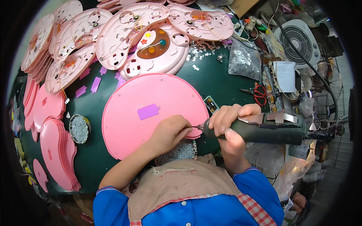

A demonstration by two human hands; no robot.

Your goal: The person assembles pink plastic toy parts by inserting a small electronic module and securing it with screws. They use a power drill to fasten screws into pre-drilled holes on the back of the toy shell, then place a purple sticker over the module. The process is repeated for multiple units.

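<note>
Some bare tabletop point(215, 83) borders pink panel point(145, 128); right grip point(226, 118) holds screwdriver point(269, 132), left grip point(170, 131) narrow.

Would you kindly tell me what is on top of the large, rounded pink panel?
A purple rectangular piece shows near the middle of the rounded pink panel. The left hand is over the panel's lower right part, so the surface beneath is covered and cannot be seen.

Passage between tub point(89, 130), panel point(162, 101); purple plates point(95, 85) beyond (seemingly flat).
</note>
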